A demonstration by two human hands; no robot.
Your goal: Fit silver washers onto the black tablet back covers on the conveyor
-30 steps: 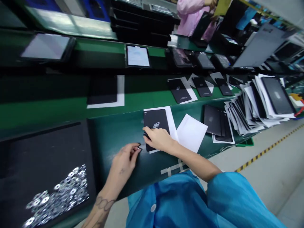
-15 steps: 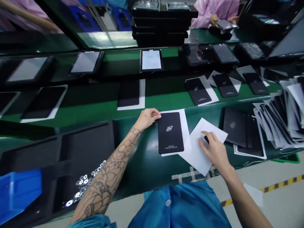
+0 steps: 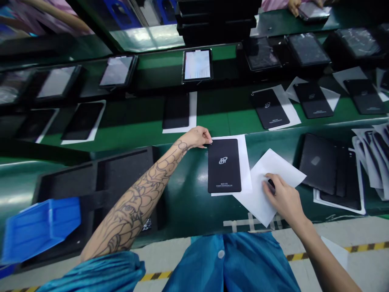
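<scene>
A black tablet back cover (image 3: 224, 172) with a pale HY logo lies logo side up on a white paper sheet (image 3: 245, 170) on the green bench. My left hand (image 3: 199, 137) is closed in a pinch at the cover's upper left corner; whatever sits between the fingertips is too small to make out. To the right, my right hand (image 3: 282, 196) curls over a second white sheet (image 3: 258, 192) turned askew. Between its thumb and fingers is a small black object (image 3: 271, 184), mostly hidden.
Dark covers (image 3: 322, 162) are piled at right beside a fanned stack of white sheets (image 3: 372, 158). On the left, a blue bin (image 3: 45, 223) rests on a black tray (image 3: 121, 166). Covers on paper and tablets (image 3: 197, 65) line the green belt behind. A co-worker's hands (image 3: 294, 6) show far right.
The camera view has shifted, so the left tray and bin show more fully. Both hands keep nearly the same places at the cover and the askew sheet. The metal rings are now mostly behind my left forearm.
</scene>
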